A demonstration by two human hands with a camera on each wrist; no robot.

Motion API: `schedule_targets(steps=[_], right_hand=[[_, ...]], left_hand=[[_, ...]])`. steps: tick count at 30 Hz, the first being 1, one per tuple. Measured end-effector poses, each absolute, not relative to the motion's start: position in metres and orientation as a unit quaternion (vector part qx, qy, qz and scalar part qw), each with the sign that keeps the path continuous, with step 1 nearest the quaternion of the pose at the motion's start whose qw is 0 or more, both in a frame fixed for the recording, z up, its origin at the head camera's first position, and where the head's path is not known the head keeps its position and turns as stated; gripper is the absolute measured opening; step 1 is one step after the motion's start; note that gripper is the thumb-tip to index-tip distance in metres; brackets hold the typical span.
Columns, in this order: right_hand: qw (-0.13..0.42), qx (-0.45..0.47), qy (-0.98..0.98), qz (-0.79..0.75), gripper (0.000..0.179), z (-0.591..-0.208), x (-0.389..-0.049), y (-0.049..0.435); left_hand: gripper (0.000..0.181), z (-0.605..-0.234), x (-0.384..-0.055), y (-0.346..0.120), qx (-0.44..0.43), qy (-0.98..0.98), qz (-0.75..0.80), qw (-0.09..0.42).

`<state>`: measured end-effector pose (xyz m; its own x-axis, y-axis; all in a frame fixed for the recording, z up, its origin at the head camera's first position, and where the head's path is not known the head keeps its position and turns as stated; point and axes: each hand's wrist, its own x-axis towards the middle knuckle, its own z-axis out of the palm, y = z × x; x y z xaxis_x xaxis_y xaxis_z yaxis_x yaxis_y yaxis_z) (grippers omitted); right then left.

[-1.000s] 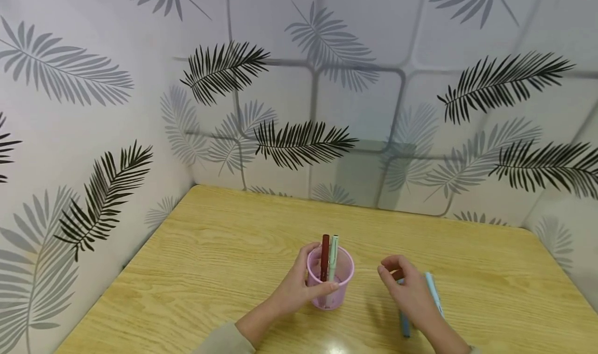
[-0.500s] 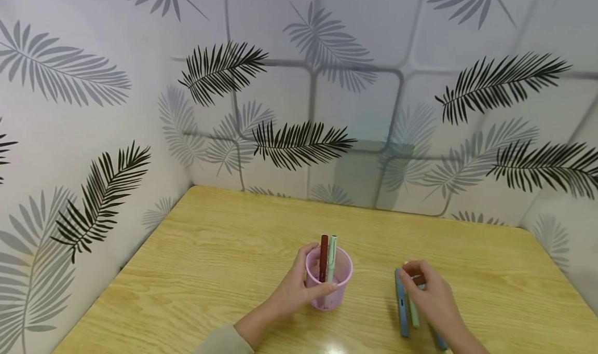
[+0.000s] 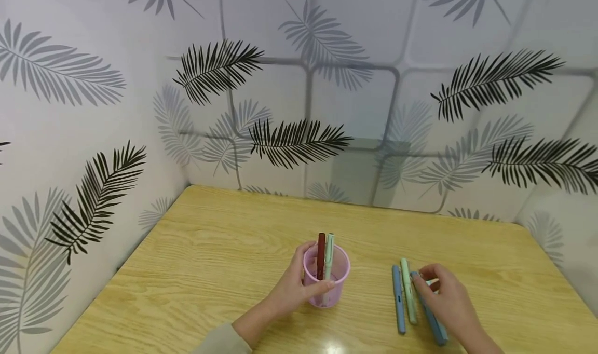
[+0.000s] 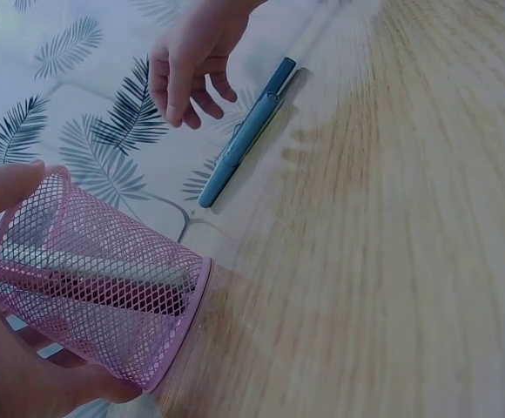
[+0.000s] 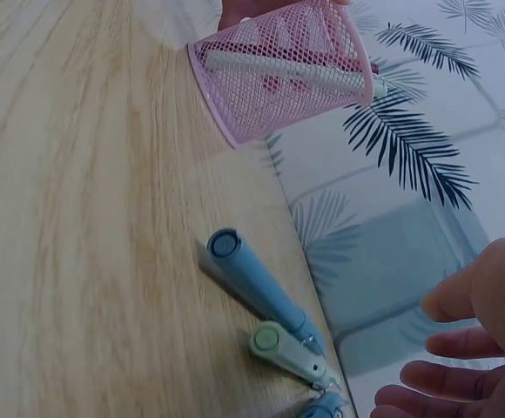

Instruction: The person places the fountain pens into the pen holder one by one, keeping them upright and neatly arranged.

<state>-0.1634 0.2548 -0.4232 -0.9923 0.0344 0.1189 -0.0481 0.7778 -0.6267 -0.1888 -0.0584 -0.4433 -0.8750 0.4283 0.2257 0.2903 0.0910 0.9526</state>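
Gripping the pink mesh cup (image 3: 338, 294) was the left hand (image 3: 290, 290); the right hand (image 3: 447, 298) hovered kinda loose, nothing in it, over a blue pen (image 3: 432, 320). Dark red pen (image 3: 321, 255) and mint pen (image 3: 329, 255) stood in the cup, green pen (image 3: 408, 291) lay nearby on the worktop (image 3: 224, 250).
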Motion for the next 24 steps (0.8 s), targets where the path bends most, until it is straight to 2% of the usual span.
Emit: schedule_targets(steps=[5,9,14,21,24], right_hand=[[0.038,-0.018,-0.951,0.306,0.039,-0.427,-0.165,0.264],[0.027,-0.03,-0.957,0.286,0.039,-0.432,-0.167,0.271],[0.04,-0.028,-0.961,0.271,0.036,-0.439,-0.172,0.28],[0.021,-0.045,-0.961,0.27,0.029,-0.444,-0.177,0.285],[0.014,-0.047,-0.961,0.271,0.029,-0.445,-0.178,0.284]], left_hand=[[0.077,-0.448,-0.192,-0.059,0.247,0.736,0.628,0.054],[0.076,-0.437,-0.188,-0.06,0.251,0.731,0.632,0.061],[0.076,-0.421,-0.18,-0.06,0.253,0.736,0.624,0.062],[0.078,-0.449,-0.193,-0.058,0.247,0.748,0.614,0.05],[0.077,-0.447,-0.192,-0.058,0.248,0.743,0.619,0.056]])
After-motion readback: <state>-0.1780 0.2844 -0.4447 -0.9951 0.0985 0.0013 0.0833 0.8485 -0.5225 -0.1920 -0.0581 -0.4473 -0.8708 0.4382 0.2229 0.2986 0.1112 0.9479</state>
